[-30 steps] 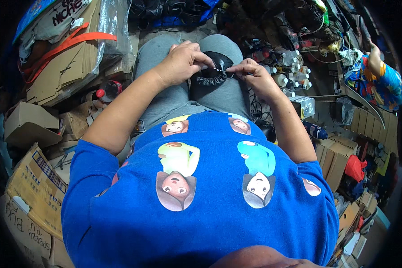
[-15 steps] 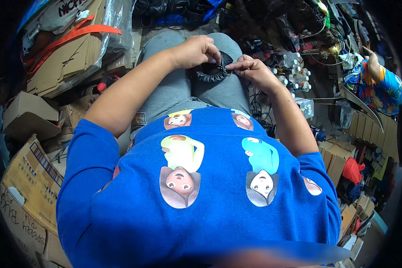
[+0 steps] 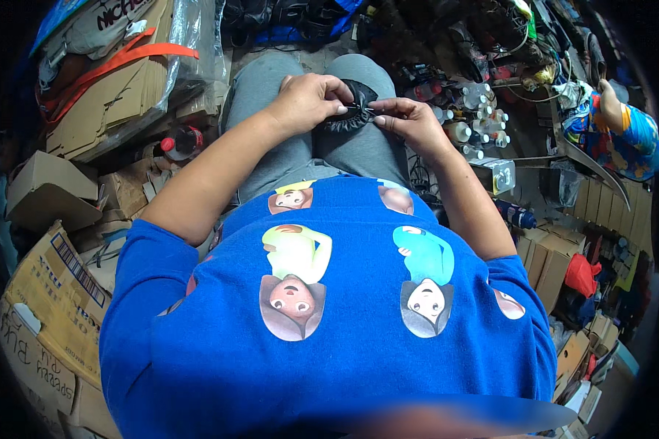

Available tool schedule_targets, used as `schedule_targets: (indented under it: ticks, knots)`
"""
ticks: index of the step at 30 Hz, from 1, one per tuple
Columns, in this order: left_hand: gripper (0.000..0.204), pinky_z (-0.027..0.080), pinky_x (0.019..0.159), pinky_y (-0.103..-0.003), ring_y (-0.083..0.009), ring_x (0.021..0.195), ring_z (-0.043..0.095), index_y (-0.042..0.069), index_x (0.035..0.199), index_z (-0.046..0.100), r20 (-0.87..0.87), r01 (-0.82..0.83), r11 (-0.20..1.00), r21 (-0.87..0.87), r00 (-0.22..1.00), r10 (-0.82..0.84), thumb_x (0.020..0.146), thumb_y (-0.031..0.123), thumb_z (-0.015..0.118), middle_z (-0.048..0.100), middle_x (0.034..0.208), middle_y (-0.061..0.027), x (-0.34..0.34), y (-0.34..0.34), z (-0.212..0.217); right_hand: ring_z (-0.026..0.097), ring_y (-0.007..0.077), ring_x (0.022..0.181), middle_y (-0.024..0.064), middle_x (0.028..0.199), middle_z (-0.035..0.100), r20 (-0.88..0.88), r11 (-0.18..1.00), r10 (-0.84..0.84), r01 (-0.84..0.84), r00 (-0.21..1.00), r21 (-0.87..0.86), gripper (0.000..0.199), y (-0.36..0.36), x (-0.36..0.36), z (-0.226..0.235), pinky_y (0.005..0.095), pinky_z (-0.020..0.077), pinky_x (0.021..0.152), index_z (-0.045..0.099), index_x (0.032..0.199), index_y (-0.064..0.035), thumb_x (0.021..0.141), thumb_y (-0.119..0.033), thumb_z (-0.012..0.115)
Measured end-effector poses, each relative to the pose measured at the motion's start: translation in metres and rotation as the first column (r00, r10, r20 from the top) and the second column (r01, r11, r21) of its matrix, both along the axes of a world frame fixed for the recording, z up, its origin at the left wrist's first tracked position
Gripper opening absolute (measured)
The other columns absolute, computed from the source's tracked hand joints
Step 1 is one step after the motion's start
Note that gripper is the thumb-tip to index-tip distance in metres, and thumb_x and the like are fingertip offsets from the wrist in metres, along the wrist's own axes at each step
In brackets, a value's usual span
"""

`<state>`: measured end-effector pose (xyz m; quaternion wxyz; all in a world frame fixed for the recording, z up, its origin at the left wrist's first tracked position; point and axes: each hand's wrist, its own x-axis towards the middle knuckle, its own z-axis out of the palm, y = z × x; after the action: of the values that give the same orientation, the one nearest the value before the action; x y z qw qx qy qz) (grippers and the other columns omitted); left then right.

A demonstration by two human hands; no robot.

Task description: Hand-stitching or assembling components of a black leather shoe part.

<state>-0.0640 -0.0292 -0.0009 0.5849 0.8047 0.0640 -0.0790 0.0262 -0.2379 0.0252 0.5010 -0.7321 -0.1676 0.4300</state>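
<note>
A round black fabric piece with a gathered, ruffled edge (image 3: pixel 345 124) rests on the right thigh of my grey trousers (image 3: pixel 262 84). At its far side, the fabric bunches together near my fingers. My left hand (image 3: pixel 309 101) pinches a thin dark cord at the left of the bunched part. From the right, my right hand (image 3: pixel 411 123) holds the cord's other side between thumb and fingers. The stretch of cord between both fingertips is short and looks taut. Exactly how it runs through the fabric is too small to tell.
Several plastic bottles (image 3: pixel 477 117) stand on the floor to the right. A red-capped bottle (image 3: pixel 183 143) lies left of my legs, near cardboard boxes (image 3: pixel 51 190). At the far right is another person's hand (image 3: pixel 609 102), beside a curved blade-like strip (image 3: pixel 600 175).
My left hand has moved left and slightly nearer, and my fingertips are farther apart. The gathered edge, looped open before, is now drawn in more tightly.
</note>
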Motion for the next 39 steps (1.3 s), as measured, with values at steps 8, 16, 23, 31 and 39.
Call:
schedule_targets:
  ticks: [8,16,23,31,39]
  knots:
    - [0.016,0.049,0.066,-0.033,-0.0185,0.071,0.063,0.008,0.086,0.066,0.052,0.033,0.999,0.044,0.998,-0.035,0.072,0.015,0.071,0.066,0.077,-0.0045,0.011,-0.011,-0.013,0.057,0.0059,0.075,0.0013,0.080,0.066,0.213,0.998,0.052,-0.045,0.976,-0.040,0.014,0.012,-0.001,0.001,0.0222,0.0471,0.069,0.067,0.089,-0.0009,0.079,-0.010,0.071]
    - [0.007,0.041,0.077,-0.041,-0.0255,0.087,0.054,0.011,0.083,0.063,0.205,0.105,0.731,0.674,0.924,-0.322,0.077,0.014,0.064,0.064,0.082,-0.0055,0.005,0.014,0.023,0.053,0.0071,0.071,-0.0017,0.073,0.061,0.123,0.996,0.083,-0.088,0.989,0.034,0.014,-0.005,0.024,0.000,0.0226,0.0435,0.067,0.064,0.078,-0.0020,0.078,-0.012,0.072]
    - [0.011,0.046,0.071,-0.039,-0.0317,0.079,0.060,0.003,0.088,0.060,0.012,0.260,0.868,0.422,0.956,-0.292,0.080,0.011,0.061,0.063,0.081,-0.0140,0.005,0.006,0.027,0.050,0.0063,0.078,-0.0033,0.083,0.050,0.093,0.994,-0.034,0.023,0.995,0.109,0.027,-0.024,0.006,-0.008,0.0206,0.0428,0.071,0.062,0.094,-0.0050,0.075,-0.019,0.076]
    - [0.012,0.047,0.073,-0.040,-0.0342,0.085,0.061,0.003,0.092,0.059,0.111,0.281,0.857,0.433,0.926,-0.360,0.082,0.008,0.057,0.064,0.086,-0.0159,0.011,0.005,0.023,0.051,0.0086,0.079,0.0017,0.087,0.055,0.193,0.993,-0.047,0.026,0.980,0.112,0.013,-0.049,0.007,0.026,0.0240,0.0418,0.074,0.060,0.085,-0.0013,0.082,-0.014,0.065]
    - [0.012,0.048,0.069,-0.044,-0.0366,0.082,0.061,0.004,0.088,0.060,0.150,0.305,0.784,0.540,0.882,-0.446,0.080,0.010,0.054,0.063,0.081,-0.0179,0.015,0.003,0.021,0.060,0.0247,0.088,0.0105,0.097,0.058,0.757,0.963,0.255,-0.087,0.602,-0.255,0.020,-0.012,0.038,0.041,0.0340,0.0476,0.080,0.064,0.095,-0.0018,0.084,-0.019,0.063]
